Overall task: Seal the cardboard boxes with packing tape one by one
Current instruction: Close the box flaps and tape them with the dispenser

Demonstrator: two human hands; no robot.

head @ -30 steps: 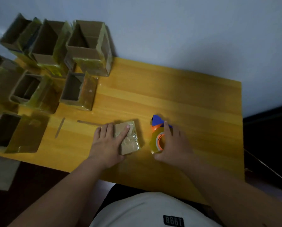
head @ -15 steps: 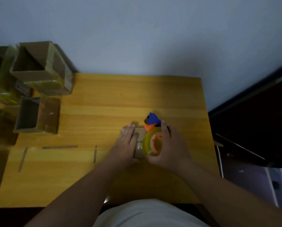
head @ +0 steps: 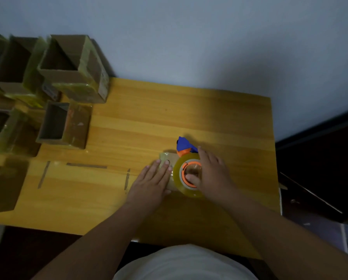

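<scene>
A small flat cardboard box (head: 166, 158), wrapped in clear tape, lies on the wooden table (head: 169, 118) near its right side. My left hand (head: 152, 183) presses flat on the box with straight fingers and hides most of it. My right hand (head: 211, 174) grips the tape dispenser (head: 187, 174), an orange and blue holder with a yellowish tape roll, thumb in the roll's core. The dispenser sits over the box's right edge.
Several open cardboard boxes (head: 74, 69), partly taped, stand stacked at the table's back left; one lies on its side (head: 65, 125). Thin cardboard strips (head: 86, 165) lie on the table left of my hands. The table's right edge drops to a dark floor.
The dispenser in my right hand has moved left onto the box's right edge. My left hand stays pressed on the box. My view has shifted.
</scene>
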